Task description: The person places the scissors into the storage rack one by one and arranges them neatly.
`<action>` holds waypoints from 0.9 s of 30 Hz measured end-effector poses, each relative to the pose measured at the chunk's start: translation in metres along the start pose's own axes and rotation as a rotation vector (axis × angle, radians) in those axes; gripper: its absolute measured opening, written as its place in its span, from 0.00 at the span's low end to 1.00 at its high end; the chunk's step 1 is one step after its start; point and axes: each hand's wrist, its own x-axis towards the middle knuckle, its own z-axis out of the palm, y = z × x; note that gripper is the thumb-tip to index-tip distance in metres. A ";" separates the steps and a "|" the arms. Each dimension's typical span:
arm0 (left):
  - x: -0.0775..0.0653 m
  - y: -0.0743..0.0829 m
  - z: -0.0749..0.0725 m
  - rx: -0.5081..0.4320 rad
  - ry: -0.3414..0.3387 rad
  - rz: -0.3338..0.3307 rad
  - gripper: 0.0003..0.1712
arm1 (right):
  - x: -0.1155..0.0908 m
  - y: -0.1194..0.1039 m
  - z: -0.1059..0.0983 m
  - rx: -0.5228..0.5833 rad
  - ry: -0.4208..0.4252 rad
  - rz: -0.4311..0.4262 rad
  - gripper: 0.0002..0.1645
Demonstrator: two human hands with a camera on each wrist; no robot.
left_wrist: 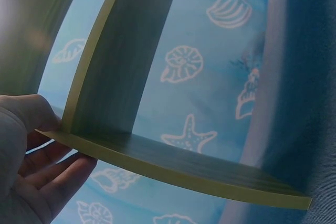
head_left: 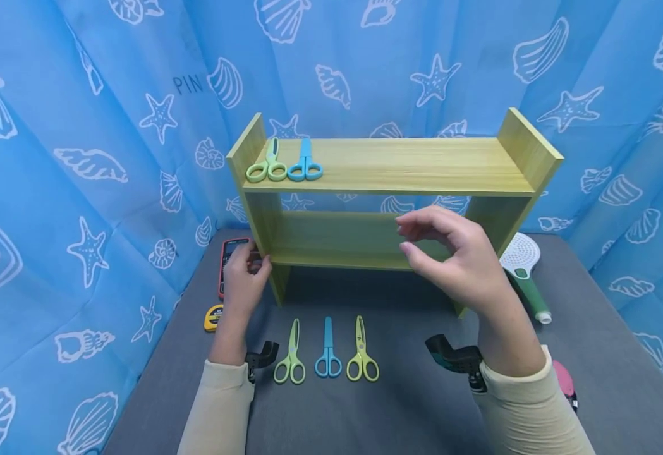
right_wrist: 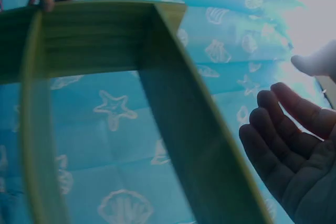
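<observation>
A two-tier wooden shelf (head_left: 399, 161) stands on the grey table. My left hand (head_left: 244, 278) grips the edge of its left side panel (left_wrist: 184, 174), thumb on one face and fingers on the other. My right hand (head_left: 459, 259) is raised before the shelf's right half, fingers curved and thumb apart, holding nothing. On the top board, at its left end, lie green scissors (head_left: 268, 169) and blue scissors (head_left: 305, 167). In front of the shelf, green scissors (head_left: 290, 361), blue scissors (head_left: 328, 357) and yellow scissors (head_left: 361, 360) lie in a row, blades pointing away from me.
Left of the shelf lie a red-and-black device (head_left: 224, 265), partly hidden by my hand, and a yellow tape measure (head_left: 213, 318). To the right is a white-and-green shower head (head_left: 521, 256). A pink object (head_left: 562, 378) shows beside my right sleeve. Behind hangs a blue shell-patterned curtain (head_left: 365, 63).
</observation>
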 end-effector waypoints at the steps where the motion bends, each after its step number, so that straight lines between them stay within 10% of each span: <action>1: 0.001 0.000 0.000 -0.001 0.000 0.001 0.17 | -0.005 0.003 0.002 0.008 -0.003 -0.007 0.22; 27: 0.001 0.001 0.001 -0.020 -0.002 -0.018 0.16 | -0.132 0.074 0.076 0.001 -0.119 0.267 0.22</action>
